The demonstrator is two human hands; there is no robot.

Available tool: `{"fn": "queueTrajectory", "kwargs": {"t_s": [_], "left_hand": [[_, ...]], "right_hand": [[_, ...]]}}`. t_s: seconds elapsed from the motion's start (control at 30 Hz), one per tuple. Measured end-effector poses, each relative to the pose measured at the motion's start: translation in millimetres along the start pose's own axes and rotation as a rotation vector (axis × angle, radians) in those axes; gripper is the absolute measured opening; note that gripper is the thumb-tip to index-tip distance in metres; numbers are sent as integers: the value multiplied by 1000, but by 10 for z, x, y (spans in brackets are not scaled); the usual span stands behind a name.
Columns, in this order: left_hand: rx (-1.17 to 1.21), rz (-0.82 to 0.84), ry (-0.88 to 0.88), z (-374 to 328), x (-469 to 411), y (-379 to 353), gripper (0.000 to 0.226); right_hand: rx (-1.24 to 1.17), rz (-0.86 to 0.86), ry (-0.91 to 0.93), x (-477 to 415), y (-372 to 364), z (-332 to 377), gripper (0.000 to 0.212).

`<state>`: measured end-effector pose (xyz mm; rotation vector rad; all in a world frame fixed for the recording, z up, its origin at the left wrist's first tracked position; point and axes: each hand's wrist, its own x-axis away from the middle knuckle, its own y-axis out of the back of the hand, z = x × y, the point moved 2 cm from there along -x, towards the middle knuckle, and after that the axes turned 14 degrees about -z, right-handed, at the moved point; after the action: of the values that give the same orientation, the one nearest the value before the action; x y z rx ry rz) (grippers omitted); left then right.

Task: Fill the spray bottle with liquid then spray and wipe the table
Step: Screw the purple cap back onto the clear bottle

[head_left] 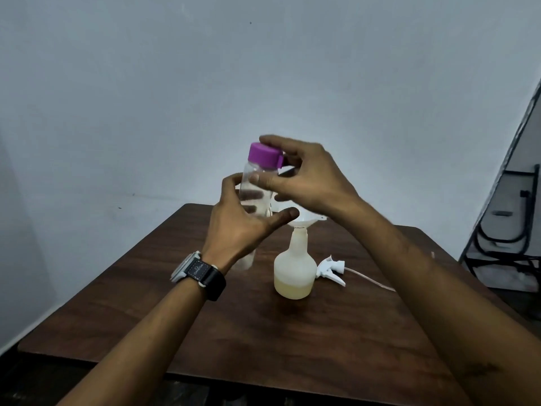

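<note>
As things stand: filling looks partly done, and spraying and wiping are not yet begun.
Left hand point(240, 227): my fingers and thumb are curled round the body of the clear bottle point(248, 187), holding it upright above the table point(205, 317).
Right hand point(307, 177): my fingers are bent over the purple cap point(263, 155), thumb just under it, gripping it. I cannot tell whether I am tightening or loosening it.
Clear bottle contents: too transparent to judge how much is inside.
Spray bottle point(294, 268): stands on the table just beside the clear bottle, to the right of my left wrist. Pale yellowish liquid fills only its lower part.
Funnel point(304, 219): white, seated in the spray bottle's neck, partly behind my hands.
Trigger head point(330, 269): lies on its side on the table, right beside the spray bottle, with its thin tube point(369, 278) trailing off to the right.
Watch point(199, 272): strapped on my left wrist.
Done, I judge: some liquid poured in through the funnel.
Left to do: perhaps top up, lift out the funnel, screw on the trigger head, spray the table, wipe it.
Cloth: none in view.
</note>
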<state>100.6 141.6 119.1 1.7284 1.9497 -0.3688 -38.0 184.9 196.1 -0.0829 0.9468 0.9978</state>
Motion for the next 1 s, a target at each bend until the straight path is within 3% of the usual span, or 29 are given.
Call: {"fn": "queueTrajectory", "kwargs": {"t_s": [0.13,0.23,0.37,0.53,0.87,1.0], "left_hand": [[-61,-38,-26,95,-66,48,119],[-60,-67,-22,246,-105,68,116],[-52,-62,3,490,-197,38,102],[-86,-28,13,763,-340,-86,61],[-223,93,53,1283,-566,-663,47],[-274,124,52,1397,-710,-879,40]], "right_hand": [[-62,-124,1,-270,49,-28,71],[-82,-229,7,-480,138,-149,71],[-20,-335,26,-718,269,-475,70],[126,-456,14,-946,541,-1063,71],[413,-432,-102,-1161,895,-2495,69],[483,-380,-200,-1234,894,-3035,77]]}}
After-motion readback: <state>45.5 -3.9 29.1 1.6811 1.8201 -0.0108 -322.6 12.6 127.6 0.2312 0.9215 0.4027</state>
